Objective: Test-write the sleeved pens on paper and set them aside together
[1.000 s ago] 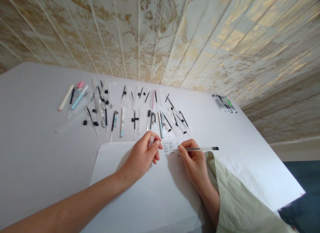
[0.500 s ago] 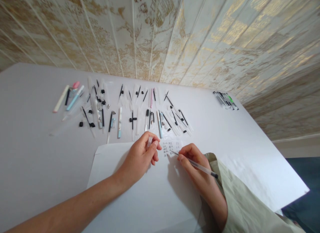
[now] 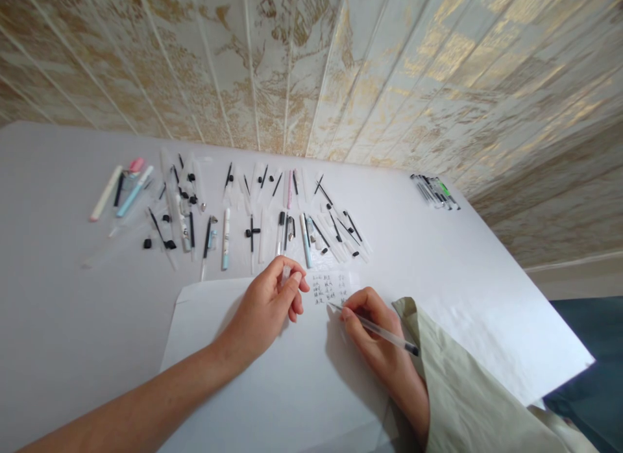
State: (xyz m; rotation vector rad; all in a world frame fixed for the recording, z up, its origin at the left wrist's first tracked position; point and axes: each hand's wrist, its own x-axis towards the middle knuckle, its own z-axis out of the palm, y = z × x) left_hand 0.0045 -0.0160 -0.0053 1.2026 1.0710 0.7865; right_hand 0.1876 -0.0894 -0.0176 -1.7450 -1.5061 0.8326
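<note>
My right hand [image 3: 374, 330] is closed round a gel pen [image 3: 384, 335] with a frosted clear barrel and a black end. Its tip points at the white paper [image 3: 272, 381], just below several short columns of small dark handwriting [image 3: 328, 287]. I cannot tell whether the tip touches the sheet. Curled at the paper's upper edge, my left hand [image 3: 272, 297] grips a small translucent piece [image 3: 285, 274] that looks like a pen cap. Most of that piece is hidden by the fingers.
Beyond the paper lie many loose pen parts: clear barrels, dark refills [image 3: 224, 177] and black caps [image 3: 147, 243]. Among them are a white and blue pen [image 3: 226, 239] and a pink stick [image 3: 290, 190]. A bundle of pens [image 3: 435, 192] lies far right, near the patterned wall [image 3: 302, 70].
The pen tip has shifted down to just below the writing, where more strokes show. My left hand keeps its grip. The whole scene has slid slightly left in view.
</note>
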